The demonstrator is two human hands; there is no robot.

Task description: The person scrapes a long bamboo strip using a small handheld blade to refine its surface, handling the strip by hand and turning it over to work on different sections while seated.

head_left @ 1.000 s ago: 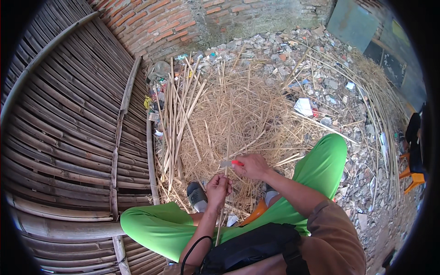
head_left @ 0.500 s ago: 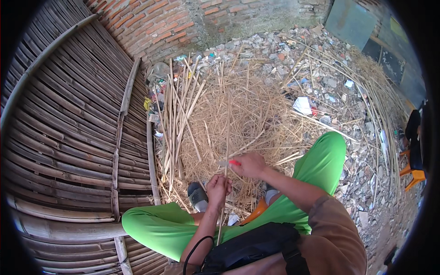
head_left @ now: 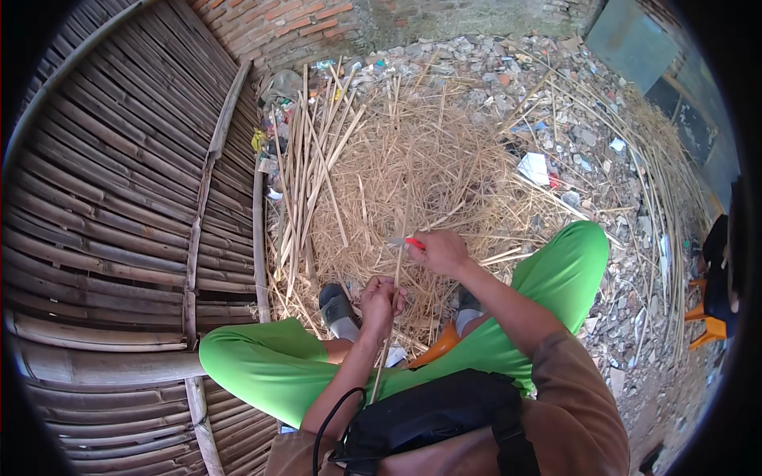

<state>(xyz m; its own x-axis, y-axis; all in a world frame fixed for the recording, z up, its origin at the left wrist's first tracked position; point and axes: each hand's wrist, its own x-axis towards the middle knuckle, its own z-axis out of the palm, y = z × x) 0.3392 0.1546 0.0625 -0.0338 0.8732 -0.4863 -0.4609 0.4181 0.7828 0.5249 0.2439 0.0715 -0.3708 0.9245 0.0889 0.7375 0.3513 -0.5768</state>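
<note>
— Left hand (head_left: 381, 297)?
— Closed in a fist around a thin bamboo strip (head_left: 394, 262), just in front of the pile of straw-like shavings (head_left: 421, 166), low over its near edge.
— And the strip?
— Held nearly upright, running from below the fist, between the green trouser knees (head_left: 262, 369), up toward the near edge of the pile. Upper end meeting the blade by the other hand.
— Right hand (head_left: 440, 252)?
— Curled tight around a red-handled knife (head_left: 406, 242), also at the near edge of the pile, slightly farther out than the left fist and to its right. Blade tip pointing left, touching or just beside the strip; too small to tell which.
— Feet?
— One grey shoe (head_left: 335, 303) at the near-left edge of the pile, left of the fist. Another shoe (head_left: 467, 301) at the near edge too, mostly hidden under the right forearm.
— Left of the pile?
— A loose bundle of long bamboo sticks (head_left: 305, 166) lying lengthwise along its left side, touching the shavings. Beyond that, a wall of bamboo slats (head_left: 119, 214).
— Behind the pile?
— Brick wall (head_left: 278, 28) at the far side, rubble and litter (head_left: 556, 135) at the far right, with a white scrap (head_left: 533, 168) at the right edge of the shavings.
— Nearest the camera?
— A black bag (head_left: 429, 416) strapped on the chest, well short of the pile.
</note>
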